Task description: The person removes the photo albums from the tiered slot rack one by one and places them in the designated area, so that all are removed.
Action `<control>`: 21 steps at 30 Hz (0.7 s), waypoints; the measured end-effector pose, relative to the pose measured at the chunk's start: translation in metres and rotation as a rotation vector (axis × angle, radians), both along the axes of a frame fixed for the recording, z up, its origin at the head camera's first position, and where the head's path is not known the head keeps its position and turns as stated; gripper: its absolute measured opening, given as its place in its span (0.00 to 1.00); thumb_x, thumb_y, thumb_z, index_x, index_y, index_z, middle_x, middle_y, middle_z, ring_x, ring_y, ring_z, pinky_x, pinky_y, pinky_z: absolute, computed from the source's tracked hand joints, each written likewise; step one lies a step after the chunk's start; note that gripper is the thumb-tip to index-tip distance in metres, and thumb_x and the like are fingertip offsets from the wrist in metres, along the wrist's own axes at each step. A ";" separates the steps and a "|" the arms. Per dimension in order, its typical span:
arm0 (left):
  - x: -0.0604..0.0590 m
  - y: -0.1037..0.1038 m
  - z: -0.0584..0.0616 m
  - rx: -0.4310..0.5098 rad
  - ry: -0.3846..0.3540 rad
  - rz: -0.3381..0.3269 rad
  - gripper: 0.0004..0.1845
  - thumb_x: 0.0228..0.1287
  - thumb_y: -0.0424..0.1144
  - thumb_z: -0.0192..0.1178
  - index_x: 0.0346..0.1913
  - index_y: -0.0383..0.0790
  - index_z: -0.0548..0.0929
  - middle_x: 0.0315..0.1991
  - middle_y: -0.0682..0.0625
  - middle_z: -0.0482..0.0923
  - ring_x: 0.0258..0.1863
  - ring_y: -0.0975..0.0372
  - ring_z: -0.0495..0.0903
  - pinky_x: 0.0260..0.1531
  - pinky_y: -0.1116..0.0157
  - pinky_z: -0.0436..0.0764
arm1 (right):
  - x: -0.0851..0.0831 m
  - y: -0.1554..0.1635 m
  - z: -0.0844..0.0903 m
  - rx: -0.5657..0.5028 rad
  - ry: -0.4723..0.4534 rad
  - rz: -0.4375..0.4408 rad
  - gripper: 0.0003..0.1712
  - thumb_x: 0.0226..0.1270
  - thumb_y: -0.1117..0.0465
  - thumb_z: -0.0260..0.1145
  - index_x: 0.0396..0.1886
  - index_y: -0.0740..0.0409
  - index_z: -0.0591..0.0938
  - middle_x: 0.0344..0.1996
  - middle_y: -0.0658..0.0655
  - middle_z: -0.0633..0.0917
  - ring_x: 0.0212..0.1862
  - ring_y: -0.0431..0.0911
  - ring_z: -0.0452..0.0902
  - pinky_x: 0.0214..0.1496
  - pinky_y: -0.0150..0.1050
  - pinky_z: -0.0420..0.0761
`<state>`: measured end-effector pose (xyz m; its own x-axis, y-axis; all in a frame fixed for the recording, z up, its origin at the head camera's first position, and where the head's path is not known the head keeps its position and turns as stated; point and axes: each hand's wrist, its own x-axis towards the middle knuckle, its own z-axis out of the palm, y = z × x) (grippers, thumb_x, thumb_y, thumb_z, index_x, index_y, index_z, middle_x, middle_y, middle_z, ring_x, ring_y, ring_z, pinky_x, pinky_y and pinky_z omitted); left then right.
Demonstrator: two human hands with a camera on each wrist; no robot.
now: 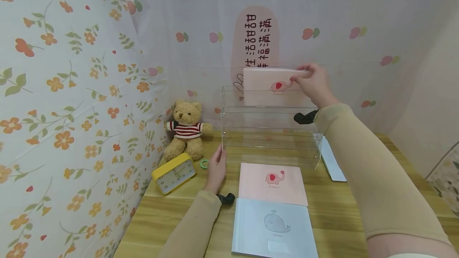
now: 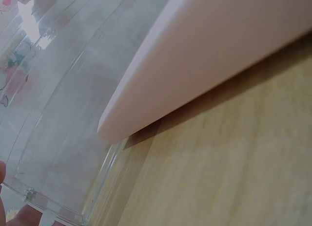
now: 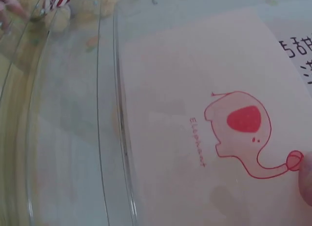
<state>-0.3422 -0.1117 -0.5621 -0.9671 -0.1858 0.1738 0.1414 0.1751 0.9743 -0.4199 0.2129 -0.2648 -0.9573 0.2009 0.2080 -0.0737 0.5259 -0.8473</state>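
At the far left of the wooden table (image 1: pixel 340 226) a yellow clock (image 1: pixel 173 173) lies near a teddy bear (image 1: pixel 186 130), with a small green ring (image 1: pixel 204 164) just beside them. The left hand (image 1: pixel 216 169) rests with straight fingers against the near left corner of the clear acrylic shelf (image 1: pixel 269 130), steadying it and holding nothing. To the right, flat on the table just in front of the shelf, lies a second pink elephant book (image 1: pixel 273 182), and nearer still a pale blue whale book (image 1: pixel 274 228); another pale book (image 1: pixel 331 160) lies at the shelf's right end. Higher and further right, the right hand (image 1: pixel 312 83) pinches the top right corner of a pink elephant book (image 1: pixel 274 86), which stands upright on the shelf's top tier against the curtain. By the look of it, one book is nearly placed and at least two on the table remain to be shelved. The head view alone shows the whole layout and both hands. The left wrist view shows only the shelf's clear edge and the corner of the flat pink book on the wood. The right wrist view shows the elephant print of the held book close through the acrylic, with a fingertip (image 3: pixel 306 182) at its right edge.
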 end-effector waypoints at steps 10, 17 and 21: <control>0.003 0.004 -0.001 -0.016 -0.032 0.017 0.23 0.80 0.52 0.51 0.74 0.67 0.69 0.74 0.54 0.72 0.73 0.54 0.72 0.71 0.50 0.75 | 0.004 -0.006 -0.007 -0.088 0.027 -0.097 0.17 0.69 0.50 0.71 0.54 0.44 0.80 0.61 0.51 0.78 0.58 0.45 0.72 0.51 0.36 0.78; 0.002 0.004 -0.001 -0.019 -0.003 0.017 0.23 0.81 0.51 0.50 0.74 0.65 0.69 0.73 0.50 0.73 0.72 0.53 0.74 0.70 0.49 0.75 | 0.019 -0.010 0.004 -0.208 0.193 -0.124 0.13 0.69 0.51 0.71 0.50 0.41 0.81 0.52 0.43 0.78 0.59 0.42 0.72 0.66 0.41 0.81; 0.001 0.001 0.000 -0.024 0.007 0.020 0.24 0.81 0.51 0.50 0.75 0.64 0.69 0.74 0.50 0.72 0.72 0.53 0.74 0.70 0.50 0.75 | 0.033 -0.008 0.009 -0.237 0.300 -0.128 0.11 0.69 0.55 0.71 0.48 0.42 0.82 0.48 0.39 0.77 0.56 0.39 0.72 0.59 0.34 0.80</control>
<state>-0.3413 -0.1105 -0.5620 -0.9620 -0.2006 0.1852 0.1445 0.2012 0.9688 -0.3870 0.2045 -0.2555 -0.8254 0.3904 0.4077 -0.2827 0.3393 -0.8972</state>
